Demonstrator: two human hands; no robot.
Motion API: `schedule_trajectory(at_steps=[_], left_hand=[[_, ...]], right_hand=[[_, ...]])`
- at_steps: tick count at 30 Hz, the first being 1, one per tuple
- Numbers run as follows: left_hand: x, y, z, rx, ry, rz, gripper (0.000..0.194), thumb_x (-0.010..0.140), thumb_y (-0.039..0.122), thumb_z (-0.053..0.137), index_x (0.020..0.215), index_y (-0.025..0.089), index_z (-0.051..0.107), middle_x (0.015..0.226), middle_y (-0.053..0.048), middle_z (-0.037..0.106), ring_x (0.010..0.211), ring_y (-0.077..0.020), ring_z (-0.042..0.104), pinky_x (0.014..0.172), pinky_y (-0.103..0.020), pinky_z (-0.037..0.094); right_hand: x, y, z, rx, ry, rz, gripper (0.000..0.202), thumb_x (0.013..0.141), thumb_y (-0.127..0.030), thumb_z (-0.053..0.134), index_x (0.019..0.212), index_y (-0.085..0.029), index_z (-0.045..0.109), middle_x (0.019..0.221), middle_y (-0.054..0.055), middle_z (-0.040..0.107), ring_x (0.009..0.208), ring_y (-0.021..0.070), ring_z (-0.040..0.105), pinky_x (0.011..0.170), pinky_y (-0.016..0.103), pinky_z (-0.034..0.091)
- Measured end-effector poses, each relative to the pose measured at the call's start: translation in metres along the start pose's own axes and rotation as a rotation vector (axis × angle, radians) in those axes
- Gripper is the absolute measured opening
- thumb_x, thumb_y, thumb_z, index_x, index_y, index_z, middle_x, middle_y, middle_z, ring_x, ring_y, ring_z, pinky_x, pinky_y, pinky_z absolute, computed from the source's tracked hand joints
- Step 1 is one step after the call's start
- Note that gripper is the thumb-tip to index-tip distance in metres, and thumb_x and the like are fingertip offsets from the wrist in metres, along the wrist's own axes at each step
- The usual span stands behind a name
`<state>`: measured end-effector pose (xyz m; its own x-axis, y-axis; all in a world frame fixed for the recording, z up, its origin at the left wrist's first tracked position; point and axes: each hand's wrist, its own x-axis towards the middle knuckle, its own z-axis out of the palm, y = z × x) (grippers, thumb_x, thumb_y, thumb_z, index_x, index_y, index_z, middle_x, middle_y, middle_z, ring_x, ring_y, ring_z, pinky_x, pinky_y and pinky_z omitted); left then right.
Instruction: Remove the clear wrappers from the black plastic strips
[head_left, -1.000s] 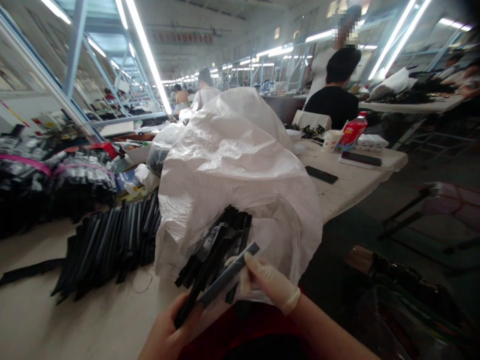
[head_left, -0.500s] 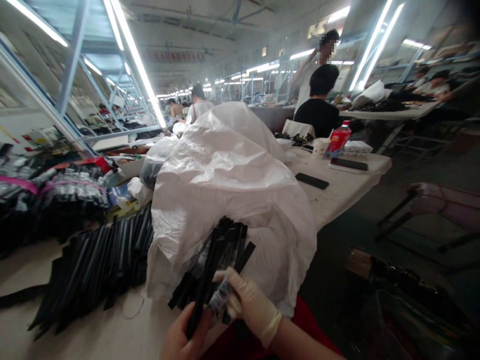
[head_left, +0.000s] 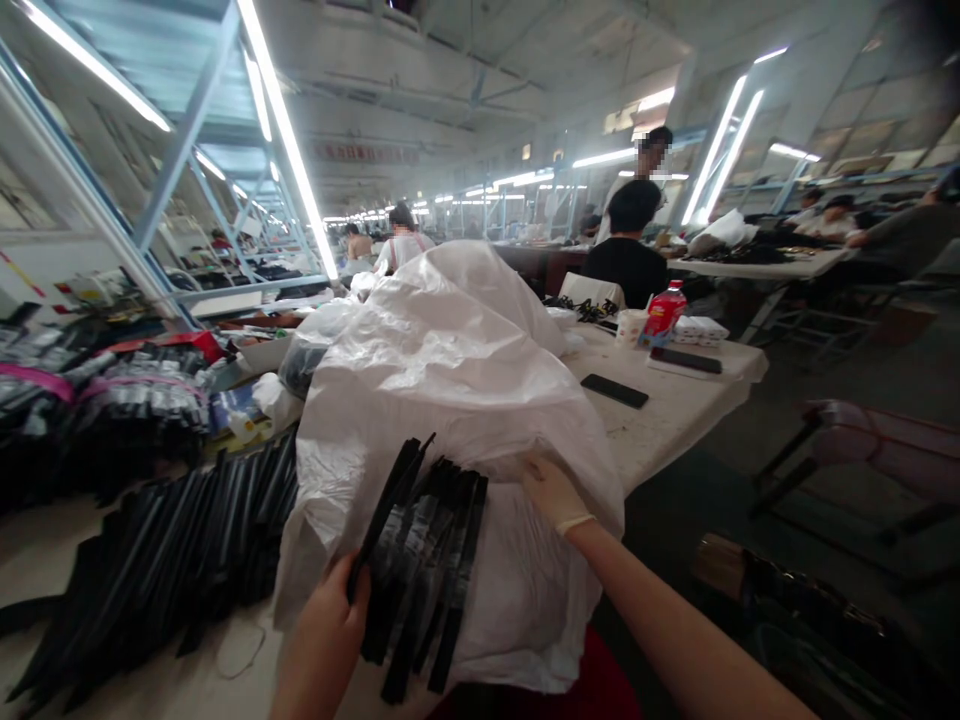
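Observation:
My left hand point(head_left: 322, 620) is closed around a slim bundle of black strips point(head_left: 391, 490), which slants up and away from me. Right of it, a row of black strips wrapped in clear plastic point(head_left: 427, 570) lies on the white plastic bag point(head_left: 450, 350). My right hand point(head_left: 553, 490), in a pale thin glove, is at a fold of that bag, to the right of the row. Its fingertips are partly hidden by the fold, so their grip is unclear.
A large pile of black strips point(head_left: 180, 550) covers the table's left side, with pink-tied bundles point(head_left: 142, 400) behind. A phone point(head_left: 615, 390), a red bottle point(head_left: 664, 315) and a paper roll point(head_left: 628, 328) stand or lie on the right. Seated co-workers are beyond, one in black point(head_left: 626, 265).
My right hand has left the strips by my left hand and moved up and right to the bag's fold. My left hand has shifted left with its strips. The view has tilted slightly up.

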<state>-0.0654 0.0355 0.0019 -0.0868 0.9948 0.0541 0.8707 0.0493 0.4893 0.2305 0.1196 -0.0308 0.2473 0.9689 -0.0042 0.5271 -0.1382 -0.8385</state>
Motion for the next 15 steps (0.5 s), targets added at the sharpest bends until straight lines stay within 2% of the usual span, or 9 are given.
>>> schedule_trajectory(at_steps=[4, 8, 10, 12, 15], left_hand=[[-0.011, -0.01, -0.004, 0.026, 0.07, 0.046, 0.031, 0.086, 0.032, 0.032, 0.096, 0.019, 0.059, 0.098, -0.011, 0.069, 0.095, -0.0249, 0.064, 0.081, -0.034, 0.049], [-0.021, -0.019, -0.019, -0.005, 0.096, 0.011, 0.033, 0.084, 0.036, 0.037, 0.102, 0.017, 0.058, 0.099, -0.01, 0.069, 0.092, -0.0259, 0.064, 0.077, -0.033, 0.049], [-0.028, -0.019, -0.022, -0.073, 0.077, -0.014, 0.033, 0.082, 0.04, 0.042, 0.099, 0.018, 0.059, 0.087, -0.008, 0.07, 0.081, -0.0255, 0.066, 0.069, -0.031, 0.05], [-0.035, -0.013, -0.019, -0.202, 0.076, -0.048, 0.034, 0.08, 0.045, 0.044, 0.095, 0.019, 0.06, 0.073, -0.003, 0.068, 0.068, -0.0231, 0.065, 0.06, -0.028, 0.048], [-0.046, 0.004, -0.008, -0.448, 0.029, -0.118, 0.04, 0.077, 0.051, 0.048, 0.095, 0.018, 0.06, 0.058, 0.002, 0.06, 0.052, -0.0176, 0.056, 0.048, -0.024, 0.042]], right_hand=[[0.02, 0.0, 0.012, -0.101, -0.003, 0.028, 0.022, 0.069, -0.019, 0.062, 0.09, -0.011, 0.064, 0.103, 0.02, 0.063, 0.107, 0.0332, 0.052, 0.093, 0.043, 0.032], [0.015, -0.006, 0.004, -0.085, -0.017, 0.019, 0.01, 0.073, -0.018, 0.057, 0.079, -0.016, 0.064, 0.096, 0.014, 0.065, 0.103, 0.0291, 0.053, 0.089, 0.039, 0.033], [0.0, -0.006, -0.006, -0.037, -0.045, 0.016, 0.011, 0.076, -0.023, 0.054, 0.078, -0.018, 0.063, 0.093, 0.011, 0.066, 0.096, 0.0251, 0.055, 0.082, 0.035, 0.037], [-0.023, -0.003, -0.011, 0.014, -0.107, 0.044, 0.016, 0.078, -0.03, 0.051, 0.076, -0.019, 0.062, 0.083, 0.008, 0.067, 0.077, 0.0203, 0.059, 0.067, 0.031, 0.041], [-0.066, 0.004, -0.004, 0.225, -0.255, 0.167, 0.025, 0.079, -0.04, 0.047, 0.078, -0.018, 0.06, 0.07, 0.005, 0.068, 0.046, 0.0119, 0.049, 0.046, 0.025, 0.035]])
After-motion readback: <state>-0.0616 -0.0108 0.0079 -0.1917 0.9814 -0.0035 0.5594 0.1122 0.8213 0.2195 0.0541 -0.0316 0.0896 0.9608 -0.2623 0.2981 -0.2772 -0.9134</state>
